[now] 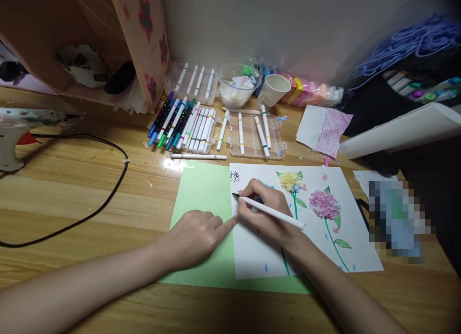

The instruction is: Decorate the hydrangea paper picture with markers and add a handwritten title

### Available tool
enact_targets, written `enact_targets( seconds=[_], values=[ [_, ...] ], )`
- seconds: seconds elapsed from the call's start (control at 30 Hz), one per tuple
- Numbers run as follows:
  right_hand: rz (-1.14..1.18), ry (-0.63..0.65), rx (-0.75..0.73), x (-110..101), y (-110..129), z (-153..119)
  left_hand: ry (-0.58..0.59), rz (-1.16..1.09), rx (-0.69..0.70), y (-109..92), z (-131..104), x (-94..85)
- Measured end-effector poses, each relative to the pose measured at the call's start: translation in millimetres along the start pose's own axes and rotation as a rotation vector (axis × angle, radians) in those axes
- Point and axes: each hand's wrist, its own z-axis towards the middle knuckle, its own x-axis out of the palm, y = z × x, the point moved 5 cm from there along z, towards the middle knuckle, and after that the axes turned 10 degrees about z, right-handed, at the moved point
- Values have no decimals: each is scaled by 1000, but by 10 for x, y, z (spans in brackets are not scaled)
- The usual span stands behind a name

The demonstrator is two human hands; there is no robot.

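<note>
In my right hand (266,206) is a white marker (275,213), pinched between thumb and fingers. Its dark tip is at the left part of a white sheet (252,257), just below a black handwritten character (235,177). Drawn on the sheet are a yellow flower (291,181) and a pink-purple flower (324,204) with green stems; my right hand covers part of the drawing. Beneath the sheet lies light green paper (201,190). My left hand (198,235) rests on the green paper, index finger stretched to the sheet's left edge and the other fingers curled, holding nothing.
Several markers (180,125) lie behind the papers, beside an open clear case (252,149) and a loose marker (198,156). Farther back stand a plastic bowl (234,91) and a paper cup (273,90). A glue gun (18,132) with its black cord (118,180) is at left.
</note>
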Motion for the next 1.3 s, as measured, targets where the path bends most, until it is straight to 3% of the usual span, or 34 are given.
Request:
enact_targets(
  seconds=[0.57, 0.87, 1.1, 1.3],
  values=[
    [-22, 46, -24, 33, -14, -26, 7, 8, 6, -1, 10, -19],
    [-32, 6, -27, 23, -27, -33, -11, 18, 6, 5, 23, -22],
    [-40, 70, -71, 31, -7, -24, -17, 26, 6, 4, 16, -25],
    [13, 87, -25, 14, -12, -14, -19, 23, 9, 3, 9, -9]
  ],
)
